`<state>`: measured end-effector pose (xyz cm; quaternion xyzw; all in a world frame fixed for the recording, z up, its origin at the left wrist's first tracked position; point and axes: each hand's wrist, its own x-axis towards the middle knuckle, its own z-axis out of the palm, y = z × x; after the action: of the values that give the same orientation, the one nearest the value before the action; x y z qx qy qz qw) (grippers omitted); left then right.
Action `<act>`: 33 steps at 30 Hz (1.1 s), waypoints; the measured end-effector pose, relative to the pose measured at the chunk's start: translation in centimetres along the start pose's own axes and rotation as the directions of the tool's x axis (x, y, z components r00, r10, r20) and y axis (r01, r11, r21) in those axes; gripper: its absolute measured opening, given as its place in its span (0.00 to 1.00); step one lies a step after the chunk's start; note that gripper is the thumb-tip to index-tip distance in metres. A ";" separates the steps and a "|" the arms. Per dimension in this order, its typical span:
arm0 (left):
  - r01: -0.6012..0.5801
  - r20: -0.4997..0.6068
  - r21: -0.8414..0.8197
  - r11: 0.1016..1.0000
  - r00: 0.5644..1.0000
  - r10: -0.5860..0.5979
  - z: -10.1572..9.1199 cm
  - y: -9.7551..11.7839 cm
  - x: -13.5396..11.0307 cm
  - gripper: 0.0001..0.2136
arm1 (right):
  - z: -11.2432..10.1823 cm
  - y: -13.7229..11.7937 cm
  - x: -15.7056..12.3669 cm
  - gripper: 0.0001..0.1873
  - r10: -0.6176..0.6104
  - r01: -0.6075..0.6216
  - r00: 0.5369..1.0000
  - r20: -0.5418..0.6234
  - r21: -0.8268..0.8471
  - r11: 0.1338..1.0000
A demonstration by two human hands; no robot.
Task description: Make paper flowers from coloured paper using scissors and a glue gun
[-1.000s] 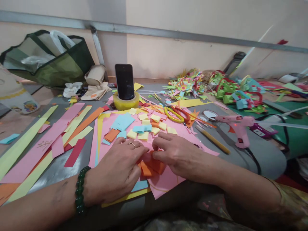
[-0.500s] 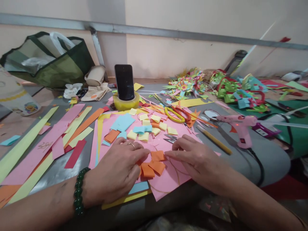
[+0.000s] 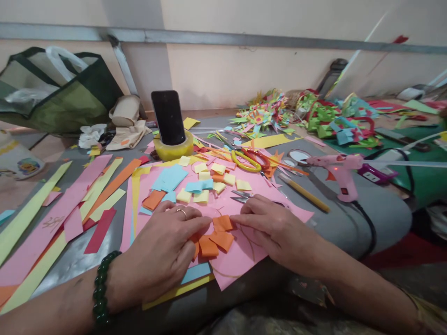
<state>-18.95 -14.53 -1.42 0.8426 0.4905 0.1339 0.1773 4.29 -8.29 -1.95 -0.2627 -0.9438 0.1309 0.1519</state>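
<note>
Folded orange paper pieces (image 3: 222, 240) sit in a curved cluster on a pink paper sheet (image 3: 230, 272) with a brown curved line. My left hand (image 3: 164, 246), with a ring and a green bead bracelet, has its index finger stretched to the left edge of the uppermost orange piece; the thumb is apart, beside the lower ones. From the other side, my right hand (image 3: 275, 228) reaches its index fingertip to that piece's right edge. Metal scissor blades (image 3: 240, 196) show behind my right hand; whether it touches them I cannot tell.
Yellow and blue folded pieces (image 3: 201, 196) lie beyond my hands. Yellow-handled scissors (image 3: 246, 160), a phone (image 3: 168, 117) propped on a tape roll (image 3: 172, 149), a yellow stick (image 3: 303, 193) and a pink glue gun (image 3: 344, 177) with cord stand farther out. Paper strips (image 3: 59, 204) cover the left.
The view has shifted, so most things appear farther left. Both hands keep nearly the same place around the uppermost orange piece, which looks slightly turned.
</note>
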 end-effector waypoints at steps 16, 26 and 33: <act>-0.013 -0.032 0.011 1.000 0.999 0.014 0.2 -0.3 0.1 0.15 | -0.2 0.9 0.0 0.15 0.017 -0.014 0.999 -0.046 0.063 0.998; 0.003 0.003 0.014 1.000 1.000 -0.003 0.1 -0.1 0.2 0.14 | -0.3 -0.1 1.4 0.20 -0.138 0.144 0.988 0.077 -0.083 0.986; 0.005 0.000 0.009 1.000 1.000 -0.005 0.1 -0.1 0.2 0.13 | -0.2 -1.0 2.4 0.15 -0.106 0.123 0.979 0.173 -0.091 0.988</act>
<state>-18.89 -14.33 -1.54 0.8421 0.4933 0.1312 0.1739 1.99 -7.80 -0.96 -0.2033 -0.9722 0.0955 0.0657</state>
